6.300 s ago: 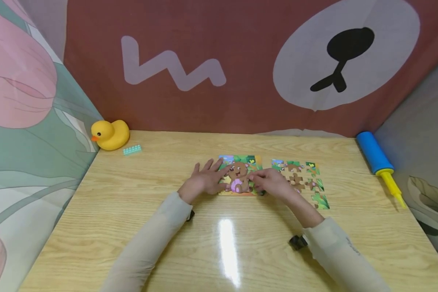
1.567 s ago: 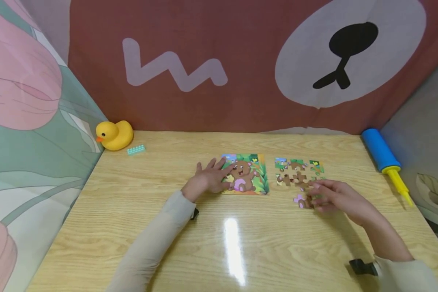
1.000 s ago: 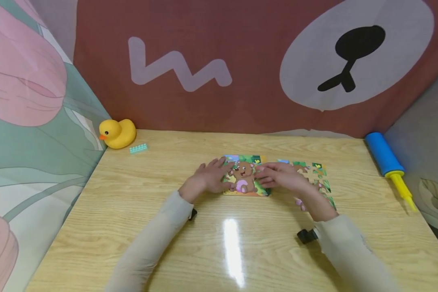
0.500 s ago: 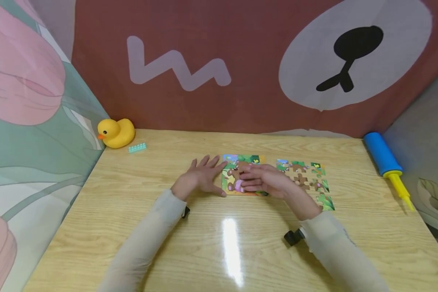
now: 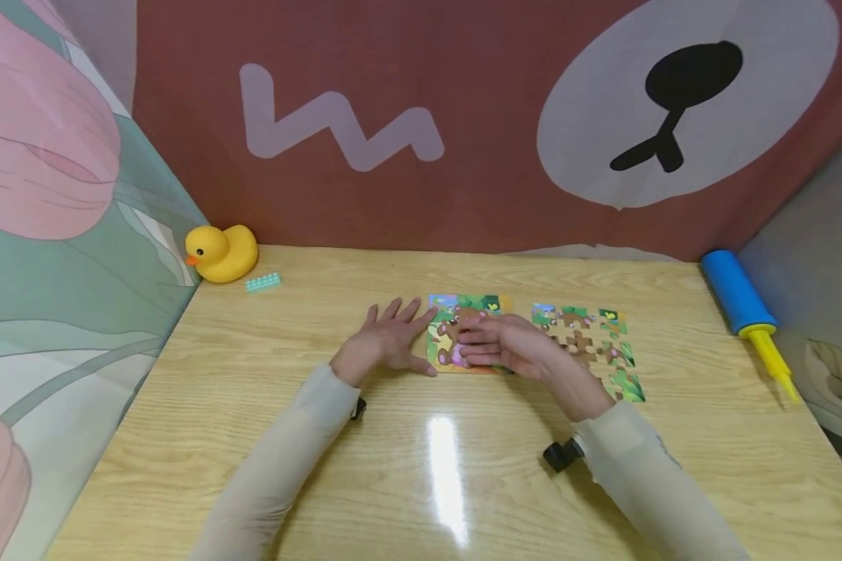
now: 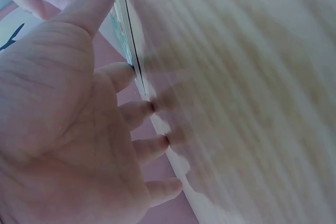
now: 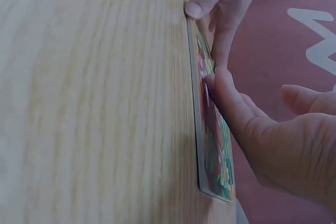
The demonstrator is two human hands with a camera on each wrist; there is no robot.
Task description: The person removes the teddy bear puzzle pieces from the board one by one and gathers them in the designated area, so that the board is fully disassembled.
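A bear jigsaw puzzle (image 5: 473,302) lies flat on the table, its pieces close together, partly covered by my right hand. My left hand (image 5: 382,343) is spread at its left side; in the left wrist view the fingertips (image 6: 157,145) meet the table and the thumb lies along the puzzle's edge. My right hand (image 5: 515,347) lies across the puzzle with straight fingers; in the right wrist view its fingertips touch the printed face (image 7: 210,129). To the right, loose puzzle pieces (image 5: 581,341) are set out in rows with gaps, some hidden behind my right wrist.
A yellow rubber duck (image 5: 223,253) and a mint toy brick (image 5: 263,282) sit at the back left. At the right edge lies a blue and yellow hand pump (image 5: 740,296). A printed cloth (image 5: 477,156) hangs behind the wooden table (image 5: 393,483).
My right hand was at the loose pieces, then came left onto the bear puzzle, fingers straightening. My left hand has shifted slightly left off the picture. Little differs over the last half second.
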